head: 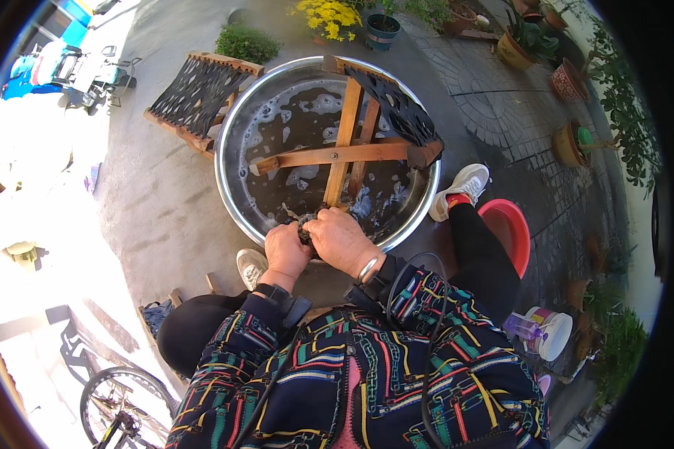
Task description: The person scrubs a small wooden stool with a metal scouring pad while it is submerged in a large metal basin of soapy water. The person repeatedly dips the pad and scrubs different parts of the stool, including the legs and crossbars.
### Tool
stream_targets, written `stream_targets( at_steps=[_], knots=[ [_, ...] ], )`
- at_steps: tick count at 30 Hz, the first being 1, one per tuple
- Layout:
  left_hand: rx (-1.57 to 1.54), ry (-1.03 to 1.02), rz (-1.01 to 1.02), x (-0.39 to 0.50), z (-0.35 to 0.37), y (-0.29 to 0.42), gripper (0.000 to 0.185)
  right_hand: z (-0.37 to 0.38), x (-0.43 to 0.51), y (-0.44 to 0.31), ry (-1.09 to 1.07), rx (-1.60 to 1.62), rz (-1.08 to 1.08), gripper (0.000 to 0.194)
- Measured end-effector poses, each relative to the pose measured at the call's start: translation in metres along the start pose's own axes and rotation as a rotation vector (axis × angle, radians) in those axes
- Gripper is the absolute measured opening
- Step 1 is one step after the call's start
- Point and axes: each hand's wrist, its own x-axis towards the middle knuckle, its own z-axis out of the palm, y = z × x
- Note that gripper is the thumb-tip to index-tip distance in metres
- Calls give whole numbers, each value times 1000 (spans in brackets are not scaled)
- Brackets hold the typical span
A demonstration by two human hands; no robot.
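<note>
Before me stands a large metal basin of murky, sudsy water. A wooden folding stool with a black woven-strap seat leans in it, its crossed legs bolted at the middle and partly in the water. At the basin's near rim, my left hand and my right hand are close together. Both grip a dark, wet bundle, perhaps a rag or scrubber; the fingers hide most of it. A stool leg's lower end lies just beyond my right hand.
Another strap-seat stool stands left of the basin. A red plastic basin is by my right leg, a white bucket behind it. Potted plants line the far and right sides. A bicycle wheel shows at lower left.
</note>
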Motion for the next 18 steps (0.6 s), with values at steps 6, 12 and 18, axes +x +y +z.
stream_targets(
  at_steps=[6, 12, 18],
  knots=[
    [-52, 85, 76, 0, 0, -2, 28, 15, 2, 12, -78, 69, -55, 16],
    [-66, 25, 29, -1, 0, 0, 27, 20, -3, 17, 4, 32, 138, 17],
    [-67, 92, 69, 0, -3, 1, 34, 9, -7, 32, -38, 80, 201, 17]
  ],
)
